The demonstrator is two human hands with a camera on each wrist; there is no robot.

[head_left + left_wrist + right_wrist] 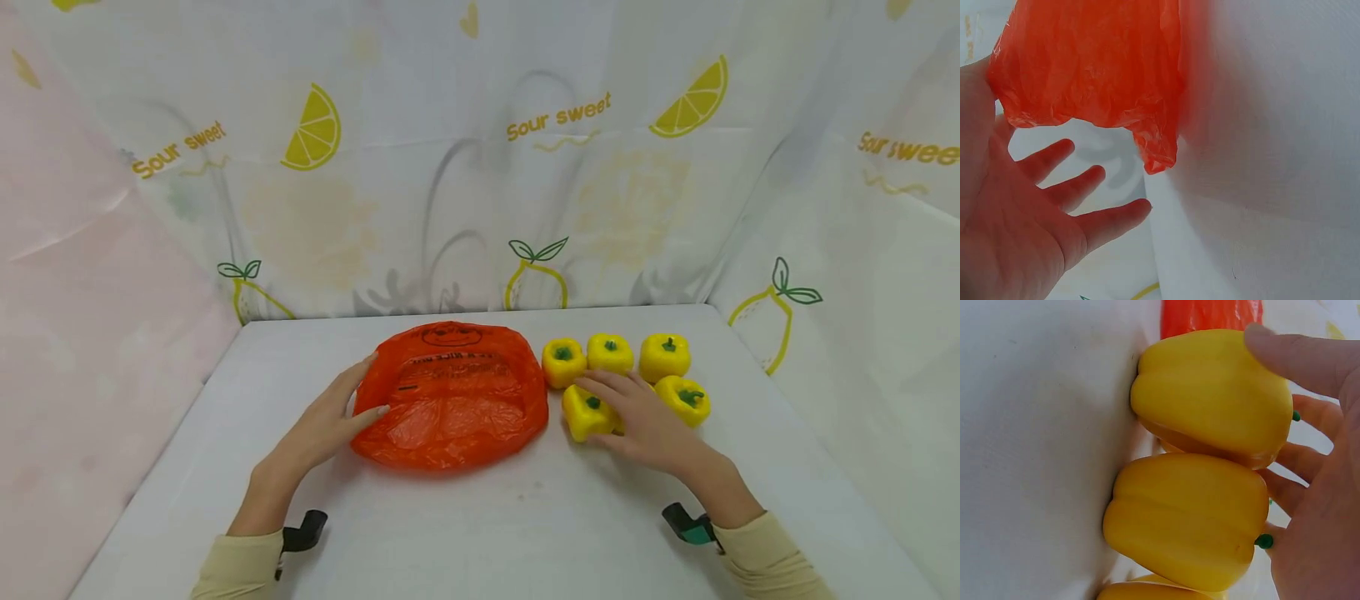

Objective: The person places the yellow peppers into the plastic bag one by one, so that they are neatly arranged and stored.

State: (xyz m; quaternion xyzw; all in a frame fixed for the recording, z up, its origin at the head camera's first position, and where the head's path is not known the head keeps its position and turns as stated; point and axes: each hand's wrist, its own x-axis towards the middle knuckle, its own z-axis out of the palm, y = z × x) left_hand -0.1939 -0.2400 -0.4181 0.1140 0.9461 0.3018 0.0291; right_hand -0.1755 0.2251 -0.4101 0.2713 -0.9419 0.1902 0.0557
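A red plastic bag (453, 408) printed with a dark cartoon face and lettering lies on the table, left of the peppers. My left hand (330, 421) is at its left side, thumb and fingers spread; in the left wrist view the bag's crumpled edge (1157, 150) hangs beside the extended fingers. My right hand (648, 425) reaches over the nearest yellow bell pepper (581, 417). In the right wrist view its thumb is at that pepper's (1210, 394) upper edge, with the fingers spread beyond the green stem. Another yellow pepper (1185, 519) stands alongside, partly below the palm.
More yellow peppers stand behind and right of my right hand, among them one at the back right (664, 358) and one at the right (684, 400). The white table (495, 533) ends at a lemon-printed curtain (465, 183), with side curtains left and right.
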